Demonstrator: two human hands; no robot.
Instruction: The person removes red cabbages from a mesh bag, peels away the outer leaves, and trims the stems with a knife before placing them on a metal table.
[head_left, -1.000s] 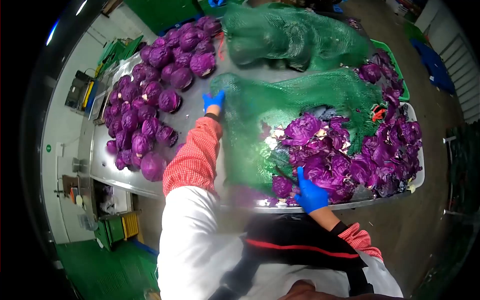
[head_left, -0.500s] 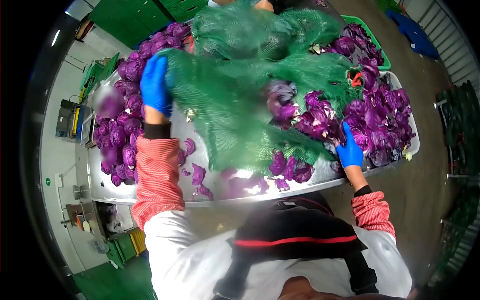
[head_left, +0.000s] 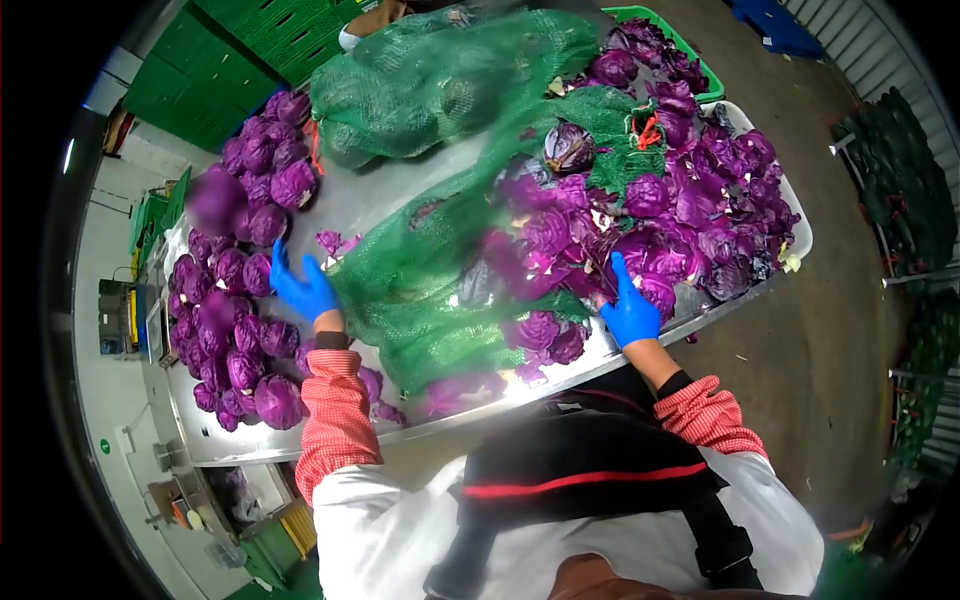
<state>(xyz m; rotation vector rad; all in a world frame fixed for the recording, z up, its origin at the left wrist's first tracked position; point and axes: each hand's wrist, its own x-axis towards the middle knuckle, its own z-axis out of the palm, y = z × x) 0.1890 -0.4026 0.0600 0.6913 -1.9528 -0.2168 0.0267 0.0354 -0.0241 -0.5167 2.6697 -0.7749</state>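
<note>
My left hand (head_left: 305, 288), in a blue glove, is raised with its fingers apart between a green mesh bag (head_left: 395, 285) and a pile of trimmed red cabbages (head_left: 240, 345). It holds nothing. My right hand (head_left: 630, 308), also gloved in blue, has its fingers stretched out against loose purple cabbage leaves (head_left: 655, 245) by the table's near right side. The mesh bag lies slack, its right part running among cabbages and leaves. One darker whole cabbage (head_left: 569, 147) rests near the bag's red tie (head_left: 646, 130).
A fuller green mesh bag (head_left: 400, 105) lies at the back of the metal table (head_left: 345, 210), with part of a person behind it. A white tub (head_left: 803, 225) and a green crate (head_left: 712, 82) hold leaves at right. Green crates (head_left: 235, 60) are stacked at back left.
My left hand has come down and nearer, letting go of the mesh bag, which has sunk flatter. My right hand has shifted left along the leaves. More cabbages and leaves show beside the bag.
</note>
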